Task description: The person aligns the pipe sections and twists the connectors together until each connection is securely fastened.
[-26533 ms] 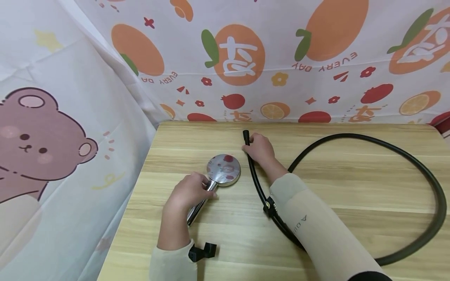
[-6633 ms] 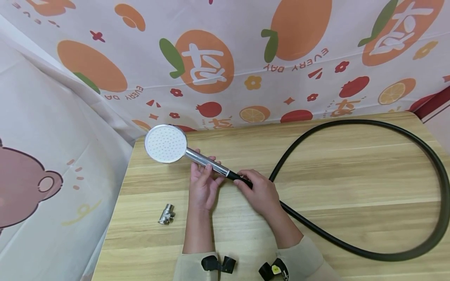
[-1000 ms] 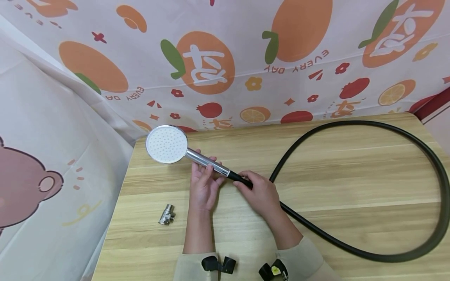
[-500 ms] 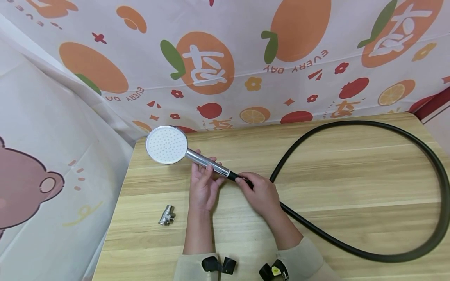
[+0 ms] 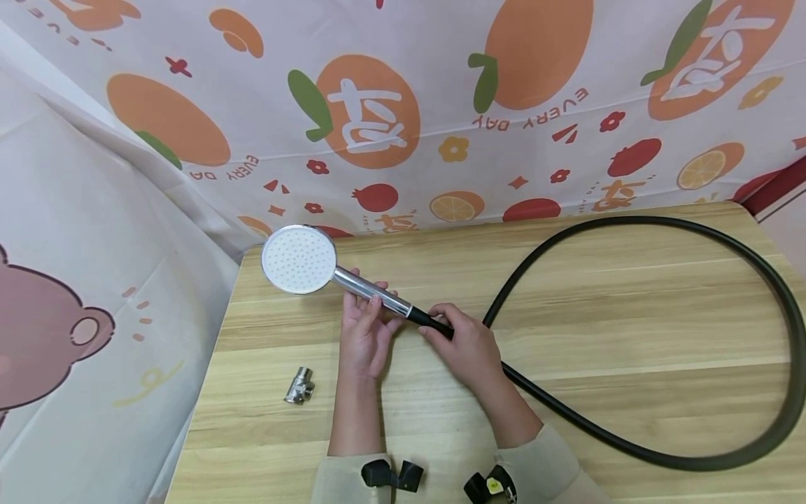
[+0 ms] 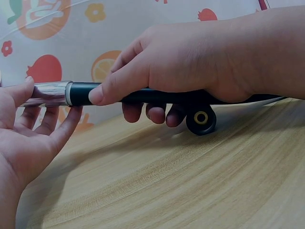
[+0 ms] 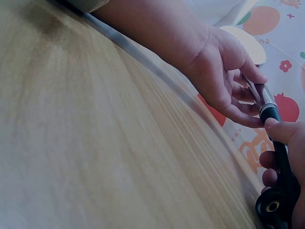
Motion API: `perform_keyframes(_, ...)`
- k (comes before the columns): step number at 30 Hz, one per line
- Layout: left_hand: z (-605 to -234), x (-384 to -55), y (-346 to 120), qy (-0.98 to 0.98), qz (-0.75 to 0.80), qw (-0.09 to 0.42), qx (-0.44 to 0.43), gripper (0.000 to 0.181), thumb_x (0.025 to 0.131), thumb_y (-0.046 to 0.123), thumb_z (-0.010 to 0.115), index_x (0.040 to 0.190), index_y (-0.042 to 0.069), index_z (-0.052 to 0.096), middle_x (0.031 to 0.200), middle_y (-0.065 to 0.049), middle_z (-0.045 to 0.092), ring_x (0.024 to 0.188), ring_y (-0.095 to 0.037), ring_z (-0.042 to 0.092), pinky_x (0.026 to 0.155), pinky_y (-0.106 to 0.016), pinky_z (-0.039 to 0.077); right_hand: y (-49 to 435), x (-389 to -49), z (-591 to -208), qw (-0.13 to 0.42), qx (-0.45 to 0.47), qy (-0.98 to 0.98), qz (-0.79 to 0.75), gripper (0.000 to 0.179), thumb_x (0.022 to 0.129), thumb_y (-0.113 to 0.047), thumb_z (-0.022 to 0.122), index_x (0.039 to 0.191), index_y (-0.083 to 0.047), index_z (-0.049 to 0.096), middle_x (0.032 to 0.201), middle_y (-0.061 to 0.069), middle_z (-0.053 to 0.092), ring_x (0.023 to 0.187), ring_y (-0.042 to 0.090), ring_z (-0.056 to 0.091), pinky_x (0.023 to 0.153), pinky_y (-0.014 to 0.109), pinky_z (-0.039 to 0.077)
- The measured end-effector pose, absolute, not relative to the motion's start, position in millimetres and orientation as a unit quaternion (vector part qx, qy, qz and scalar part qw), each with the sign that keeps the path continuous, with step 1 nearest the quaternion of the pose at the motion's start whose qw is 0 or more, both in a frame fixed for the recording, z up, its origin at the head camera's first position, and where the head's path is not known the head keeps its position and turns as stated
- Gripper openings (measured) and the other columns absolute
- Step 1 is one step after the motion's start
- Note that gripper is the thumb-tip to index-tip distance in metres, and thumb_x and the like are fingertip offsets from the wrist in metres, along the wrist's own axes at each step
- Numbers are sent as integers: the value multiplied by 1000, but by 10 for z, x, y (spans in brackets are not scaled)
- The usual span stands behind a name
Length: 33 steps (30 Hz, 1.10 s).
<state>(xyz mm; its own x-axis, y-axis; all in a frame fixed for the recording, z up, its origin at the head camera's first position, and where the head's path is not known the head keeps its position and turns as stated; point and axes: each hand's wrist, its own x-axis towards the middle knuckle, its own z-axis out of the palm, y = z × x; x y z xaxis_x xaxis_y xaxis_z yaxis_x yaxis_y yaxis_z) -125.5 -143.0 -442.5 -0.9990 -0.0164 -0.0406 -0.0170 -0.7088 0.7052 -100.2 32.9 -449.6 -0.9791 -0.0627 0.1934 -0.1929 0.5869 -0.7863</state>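
Observation:
My left hand (image 5: 365, 346) holds a chrome shower head (image 5: 299, 259) by its handle (image 5: 370, 288), thumb on top and fingers beneath. The white, dotted spray face is turned up. Beside it, my right hand (image 5: 469, 350) grips the black end of a shower hose (image 5: 630, 220). In the left wrist view this black hose end (image 6: 82, 94) meets the handle at a pale ring, in line with it. Below the right hand's curled fingers shows a round black end piece (image 6: 194, 125) with a yellow ring inside, also visible in the right wrist view.
The hose loops widely over the right side of the wooden table (image 5: 661, 336). A small chrome pipe fitting (image 5: 301, 381) lies left of my left forearm. Fruit-printed cloth (image 5: 453, 112) hangs behind the table's back edge; a bear-printed cloth (image 5: 44, 336) hangs at left.
Since the oldest frame, the shower head has been lifted, turned face up and brought together with the hose end. During the last second only the right fingers shift slightly on the hose end.

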Motion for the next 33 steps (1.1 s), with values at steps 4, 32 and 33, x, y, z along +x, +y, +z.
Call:
perform_keyframes(4,-4422,-1254,-1431,378,926,0,-20,62,100,4,51,151,32,29,115,1,62,101,-16,64,80,-36,58,324,-1003,-4487,74,75,-890,444,26,89,-40,72,109,-23,68,81,-8,66,62,8,51,54,27,42)
perform_keyframes(32,-4407,-1256,-1424,379,925,-1,-23,62,100,4,51,151,33,30,114,2,64,99,-16,64,79,-36,57,321,-1007,-4497,74,68,-882,460,29,84,-37,78,108,-26,65,78,-11,65,61,8,54,54,28,44)
perform_keyframes(33,-4408,-1256,-1424,379,925,-1,-23,62,100,4,51,151,33,30,113,1,64,99,-16,64,79,-35,57,321,-1007,-4497,74,68,-882,461,29,84,-37,78,108,-26,65,78,-10,65,61,8,54,54,28,44)
